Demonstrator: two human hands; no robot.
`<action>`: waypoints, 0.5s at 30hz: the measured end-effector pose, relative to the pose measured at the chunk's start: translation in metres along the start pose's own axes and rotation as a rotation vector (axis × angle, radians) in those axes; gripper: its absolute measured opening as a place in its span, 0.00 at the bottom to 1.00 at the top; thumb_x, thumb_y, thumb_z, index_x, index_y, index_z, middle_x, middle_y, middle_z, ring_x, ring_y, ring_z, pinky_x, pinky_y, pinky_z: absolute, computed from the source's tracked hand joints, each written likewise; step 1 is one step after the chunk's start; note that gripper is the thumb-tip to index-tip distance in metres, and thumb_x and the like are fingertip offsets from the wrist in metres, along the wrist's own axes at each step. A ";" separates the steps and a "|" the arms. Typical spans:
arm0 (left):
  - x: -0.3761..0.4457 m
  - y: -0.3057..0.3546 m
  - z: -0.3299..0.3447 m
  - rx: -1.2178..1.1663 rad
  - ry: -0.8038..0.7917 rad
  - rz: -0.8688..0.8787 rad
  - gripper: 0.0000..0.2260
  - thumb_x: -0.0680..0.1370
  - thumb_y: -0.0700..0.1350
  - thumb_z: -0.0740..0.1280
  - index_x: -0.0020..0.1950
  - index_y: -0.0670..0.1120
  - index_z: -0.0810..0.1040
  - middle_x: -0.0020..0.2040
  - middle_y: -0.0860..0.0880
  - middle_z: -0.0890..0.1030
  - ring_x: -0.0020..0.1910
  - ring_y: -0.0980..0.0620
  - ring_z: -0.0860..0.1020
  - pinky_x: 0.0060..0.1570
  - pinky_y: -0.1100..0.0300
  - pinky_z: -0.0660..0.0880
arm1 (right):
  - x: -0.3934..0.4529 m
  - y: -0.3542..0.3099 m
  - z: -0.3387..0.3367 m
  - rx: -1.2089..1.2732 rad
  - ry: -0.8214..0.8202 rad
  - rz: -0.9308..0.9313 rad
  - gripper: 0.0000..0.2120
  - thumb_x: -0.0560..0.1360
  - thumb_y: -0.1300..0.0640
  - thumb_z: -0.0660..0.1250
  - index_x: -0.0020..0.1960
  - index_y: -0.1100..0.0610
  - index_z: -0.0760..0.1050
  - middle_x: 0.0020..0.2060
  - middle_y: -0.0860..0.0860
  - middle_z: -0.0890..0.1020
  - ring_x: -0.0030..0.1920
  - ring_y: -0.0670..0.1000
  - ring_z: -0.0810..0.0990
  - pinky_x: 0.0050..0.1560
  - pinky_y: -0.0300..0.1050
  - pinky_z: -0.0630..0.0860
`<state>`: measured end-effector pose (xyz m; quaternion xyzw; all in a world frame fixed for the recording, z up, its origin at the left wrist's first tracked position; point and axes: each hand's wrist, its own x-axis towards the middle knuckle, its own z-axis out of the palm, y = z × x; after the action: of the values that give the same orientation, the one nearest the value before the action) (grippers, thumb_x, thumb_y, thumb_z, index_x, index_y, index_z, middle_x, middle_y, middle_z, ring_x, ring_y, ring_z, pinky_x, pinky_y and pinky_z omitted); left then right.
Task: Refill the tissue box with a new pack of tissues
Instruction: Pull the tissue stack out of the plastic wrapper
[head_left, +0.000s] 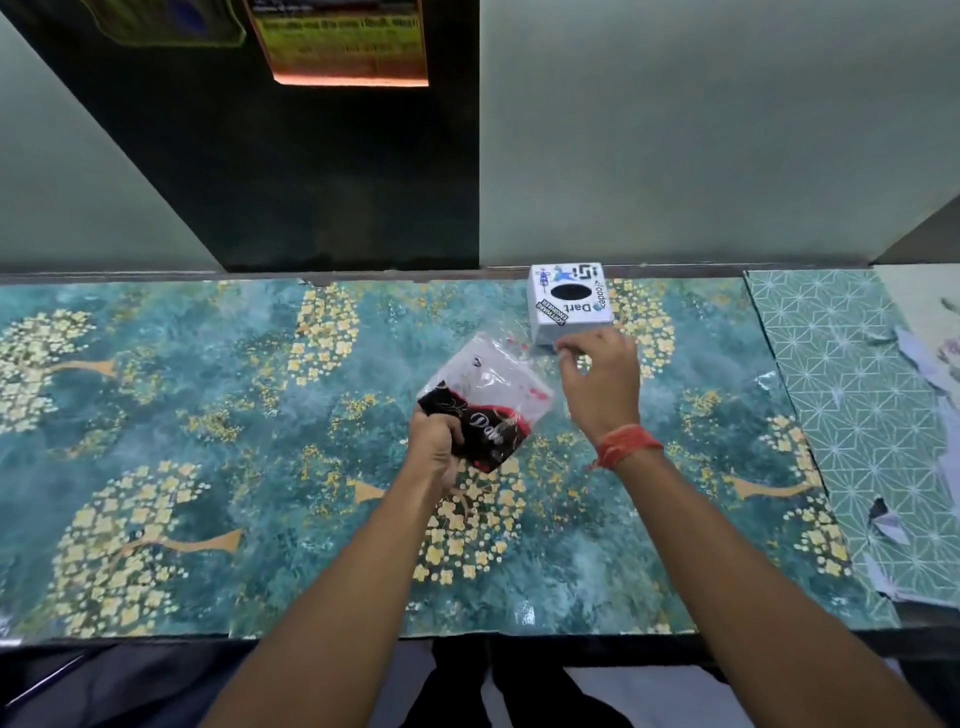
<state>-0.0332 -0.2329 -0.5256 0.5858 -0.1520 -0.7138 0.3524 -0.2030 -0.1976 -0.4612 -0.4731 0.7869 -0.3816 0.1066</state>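
A white tissue box (569, 306) covered in stickers stands at the back of the table, its dark oval slot facing up. In front of it I hold a tissue pack (485, 400) in clear, black and red plastic wrap, lifted a little off the table. My left hand (436, 447) grips the pack's black lower end. My right hand (600, 382) pinches the clear wrap at the pack's far upper corner, just in front of the box. White tissues show through the wrap.
The table (208, 415) has a teal floral cover and runs along a pale wall with a dark panel (311, 182). A green geometric sheet (857, 389) and torn paper scraps (914, 364) lie at the right end. The table's front edge is close to my body.
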 end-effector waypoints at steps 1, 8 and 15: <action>0.001 0.000 -0.002 0.055 -0.003 0.011 0.27 0.60 0.25 0.54 0.57 0.39 0.69 0.50 0.38 0.75 0.48 0.43 0.74 0.39 0.54 0.75 | 0.006 -0.001 -0.001 0.004 -0.028 -0.013 0.06 0.73 0.64 0.69 0.48 0.60 0.84 0.44 0.54 0.82 0.47 0.51 0.75 0.51 0.42 0.71; 0.002 -0.006 -0.008 0.150 -0.024 -0.075 0.21 0.66 0.23 0.48 0.48 0.42 0.71 0.38 0.45 0.71 0.36 0.48 0.70 0.34 0.58 0.72 | 0.007 0.005 0.008 -0.016 -0.776 0.096 0.18 0.69 0.51 0.76 0.33 0.55 0.68 0.29 0.49 0.68 0.31 0.49 0.66 0.33 0.44 0.64; -0.004 -0.006 -0.017 0.130 -0.136 -0.148 0.16 0.59 0.30 0.55 0.43 0.44 0.69 0.38 0.45 0.71 0.40 0.45 0.72 0.45 0.50 0.73 | 0.000 0.023 0.026 0.098 -0.842 0.325 0.23 0.62 0.47 0.81 0.35 0.57 0.68 0.30 0.50 0.69 0.30 0.48 0.66 0.32 0.43 0.63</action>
<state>-0.0185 -0.2227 -0.5311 0.5674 -0.1779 -0.7645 0.2487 -0.2044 -0.2043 -0.4952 -0.4518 0.7199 -0.1711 0.4984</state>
